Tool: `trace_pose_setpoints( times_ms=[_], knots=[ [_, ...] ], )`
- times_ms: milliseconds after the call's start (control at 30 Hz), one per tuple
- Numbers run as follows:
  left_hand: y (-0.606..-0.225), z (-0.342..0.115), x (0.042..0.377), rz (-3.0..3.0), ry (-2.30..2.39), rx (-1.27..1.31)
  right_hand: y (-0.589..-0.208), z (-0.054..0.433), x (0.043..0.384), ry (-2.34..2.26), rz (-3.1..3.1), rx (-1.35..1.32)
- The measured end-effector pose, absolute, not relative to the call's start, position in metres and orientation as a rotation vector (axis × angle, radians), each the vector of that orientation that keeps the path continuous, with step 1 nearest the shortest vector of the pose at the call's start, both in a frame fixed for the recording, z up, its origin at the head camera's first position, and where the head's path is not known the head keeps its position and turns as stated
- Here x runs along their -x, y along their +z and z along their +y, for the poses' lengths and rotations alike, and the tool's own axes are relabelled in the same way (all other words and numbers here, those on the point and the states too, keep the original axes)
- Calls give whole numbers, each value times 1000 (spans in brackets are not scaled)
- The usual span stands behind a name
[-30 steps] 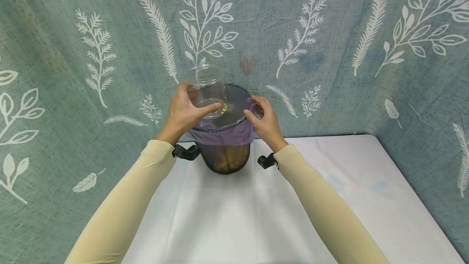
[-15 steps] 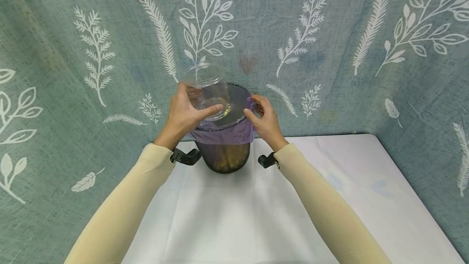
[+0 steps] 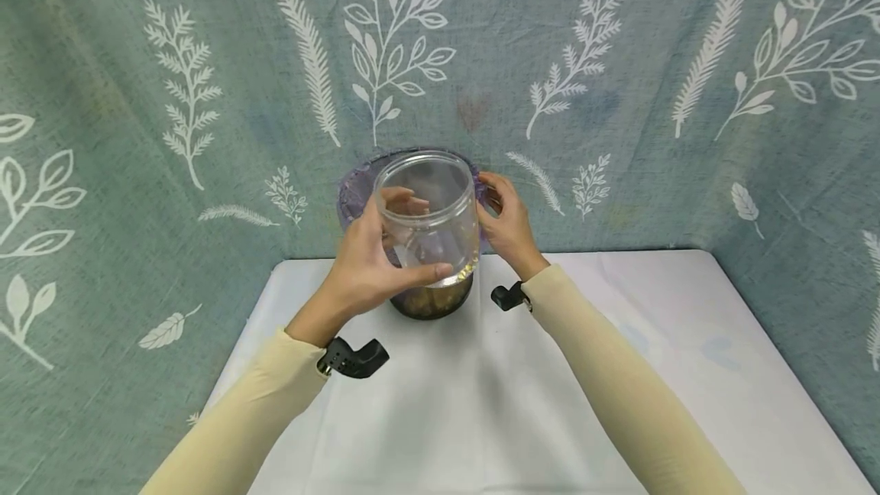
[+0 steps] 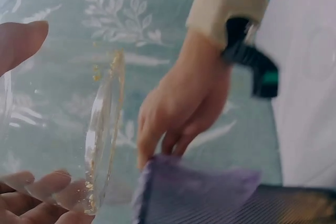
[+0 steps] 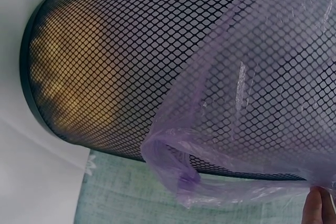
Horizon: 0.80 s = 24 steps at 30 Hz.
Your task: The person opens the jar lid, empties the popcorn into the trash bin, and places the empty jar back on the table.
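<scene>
My left hand grips a clear plastic jar with its mouth up, fingers behind it and thumb in front. Small yellow crumbs cling along the jar's bottom edge, also seen on the jar in the left wrist view. Behind the jar stands a black mesh trash can, lined with a purple plastic bag folded over its rim. At the rim's right side, my right hand holds the can's edge through the bag. Brownish-yellow stuff shows through the mesh low in the can. The jar hides much of the can.
The can stands on a white-covered table, close to its back edge. A green leaf-patterned cloth hangs behind and along both sides. A black camera strap sits on the left wrist.
My left hand has drawn the jar back from over the can's opening, toward me and to the right, and set it more upright. The right hand stays at the rim.
</scene>
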<state>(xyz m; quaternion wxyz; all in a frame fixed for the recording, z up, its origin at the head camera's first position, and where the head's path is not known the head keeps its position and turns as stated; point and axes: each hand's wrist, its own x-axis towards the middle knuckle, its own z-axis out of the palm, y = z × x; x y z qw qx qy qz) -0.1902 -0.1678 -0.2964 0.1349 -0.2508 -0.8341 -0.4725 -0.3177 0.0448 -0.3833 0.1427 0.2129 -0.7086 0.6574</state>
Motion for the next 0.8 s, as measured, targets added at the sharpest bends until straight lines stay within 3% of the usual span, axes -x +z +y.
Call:
trace_pose_setpoints(
  times_ms=[233, 500, 800],
  knots=[
    [-342, -163, 162, -2406, -1594, 903, -379, 44, 313, 1908, -2044, -618],
    [-414, -155, 138, -2472, -1701, 887, -354, 45, 287, 1924, -2083, -630],
    [-479, -141, 121, -2599, -1858, 772, -379, 45, 313, 1940, -2063, -627]
  ],
)
